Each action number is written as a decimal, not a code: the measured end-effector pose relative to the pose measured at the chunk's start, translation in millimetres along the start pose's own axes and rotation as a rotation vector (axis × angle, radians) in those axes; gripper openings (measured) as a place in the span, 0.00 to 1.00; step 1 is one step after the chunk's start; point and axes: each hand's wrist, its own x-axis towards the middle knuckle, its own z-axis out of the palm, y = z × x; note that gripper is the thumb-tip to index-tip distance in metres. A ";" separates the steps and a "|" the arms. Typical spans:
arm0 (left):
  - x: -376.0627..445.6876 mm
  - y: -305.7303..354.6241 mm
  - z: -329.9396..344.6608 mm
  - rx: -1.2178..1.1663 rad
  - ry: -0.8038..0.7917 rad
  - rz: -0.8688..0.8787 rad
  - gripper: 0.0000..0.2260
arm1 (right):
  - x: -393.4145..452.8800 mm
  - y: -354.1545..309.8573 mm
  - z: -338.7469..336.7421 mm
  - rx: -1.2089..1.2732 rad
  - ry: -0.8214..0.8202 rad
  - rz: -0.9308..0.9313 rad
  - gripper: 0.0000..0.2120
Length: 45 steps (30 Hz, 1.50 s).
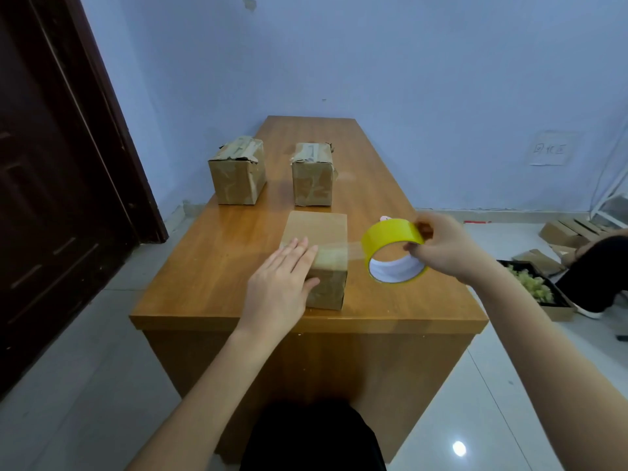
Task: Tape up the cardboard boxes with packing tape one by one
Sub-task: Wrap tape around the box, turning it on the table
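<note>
The left hand [283, 283] lies flat on the near box [321, 239] on the wooden table [210, 266]; the right hand [445, 248] pinches a yellow tape roll [390, 243], a clear strip stretching to the box top; two taped boxes [238, 173] [313, 176] stand farther back.

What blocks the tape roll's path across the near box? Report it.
Nothing visible blocks it. The right hand holds the tape roll just right of the near box, tape stretched onto its top. The left hand presses there.
</note>
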 end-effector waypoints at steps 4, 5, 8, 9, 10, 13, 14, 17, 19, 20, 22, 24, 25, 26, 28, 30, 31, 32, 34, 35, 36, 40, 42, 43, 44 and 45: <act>-2.1 0.4 1.4 0.005 0.031 0.009 0.21 | -11.2 16.3 8.2 0.046 -0.061 0.020 0.16; -2.0 0.0 1.3 0.008 0.038 0.015 0.21 | -10.1 19.6 10.4 0.060 -0.062 0.026 0.16; -0.2 -1.2 2.4 0.018 0.037 0.034 0.21 | -6.5 29.1 16.1 0.083 -0.056 0.038 0.15; 0.0 -1.8 3.2 0.020 0.035 0.036 0.21 | -6.3 32.0 18.4 0.090 -0.059 0.045 0.15; 0.0 -2.2 4.1 0.020 0.036 0.038 0.21 | -7.0 34.4 20.9 0.101 -0.064 0.052 0.15; -1.1 -2.9 5.9 0.021 0.044 0.061 0.22 | -11.3 39.4 29.1 0.120 -0.062 0.052 0.16; -1.2 -2.9 6.2 0.026 0.045 0.073 0.22 | -12.8 40.6 31.7 0.107 -0.056 0.044 0.16; -0.5 -3.3 6.5 0.039 0.054 0.090 0.22 | -18.3 44.3 39.1 0.038 -0.059 0.017 0.17; -0.3 -3.3 6.3 0.040 0.056 0.091 0.22 | -22.1 45.8 42.2 0.026 -0.080 0.008 0.16; -0.3 -3.3 6.0 0.038 0.053 0.090 0.22 | -22.5 45.6 42.2 0.022 -0.088 0.005 0.16; 0.3 -3.3 4.9 0.026 0.029 0.074 0.22 | -20.8 42.5 36.9 0.010 -0.089 -0.007 0.17; 1.5 -3.5 3.2 0.013 0.001 0.028 0.22 | -16.2 34.1 24.7 0.001 -0.073 -0.025 0.17; 2.0 -3.6 2.3 0.020 -0.007 0.010 0.22 | -13.4 27.8 16.8 -0.015 -0.071 -0.037 0.17; 2.3 -3.6 1.8 0.030 -0.013 0.000 0.22 | -11.0 20.2 8.7 -0.037 -0.073 -0.055 0.18; 2.3 -4.3 1.0 0.025 -0.017 -0.008 0.22 | -5.7 5.0 -5.0 -0.106 -0.088 -0.093 0.17; 2.3 -5.5 -0.7 0.000 -0.015 -0.021 0.22 | 1.8 -7.5 -13.4 -0.245 -0.106 -0.117 0.13; 2.4 -6.2 -1.8 -0.015 -0.016 -0.033 0.22 | 5.7 -13.6 -16.0 -0.318 -0.112 -0.127 0.11; 2.7 -7.0 -3.1 -0.027 -0.019 -0.045 0.22 | 9.6 -20.0 -17.8 -0.368 -0.118 -0.139 0.11; 3.5 -8.7 -5.4 -0.039 -0.023 -0.056 0.21 | 15.4 -31.4 -20.3 -0.399 -0.124 -0.162 0.10; 3.6 -9.7 -6.2 -0.046 -0.026 -0.058 0.21 | 17.3 -35.7 -21.1 -0.407 -0.118 -0.174 0.09; 3.7 -11.0 -6.9 -0.056 -0.029 -0.064 0.21 | 19.1 -38.7 -21.7 -0.419 -0.112 -0.183 0.08; 4.2 -14.4 -8.2 -0.070 -0.041 -0.101 0.22 | 19.8 -31.2 -20.1 -0.406 -0.113 -0.178 0.09; 5.3 -10.0 -6.9 -0.049 -0.063 -0.087 0.23 | 13.4 -15.0 -16.3 -0.353 -0.119 -0.141 0.12; 5.9 -6.5 -5.5 -0.032 -0.086 -0.072 0.23 | 8.3 -4.1 -12.8 -0.306 -0.125 -0.108 0.14; 6.3 -2.9 -3.6 -0.016 -0.109 -0.056 0.23 | 2.7 7.6 -7.8 -0.247 -0.135 -0.070 0.16; 6.6 -0.4 -1.4 -0.009 -0.122 -0.044 0.24 | -2.3 19.1 -1.4 -0.185 -0.147 -0.035 0.16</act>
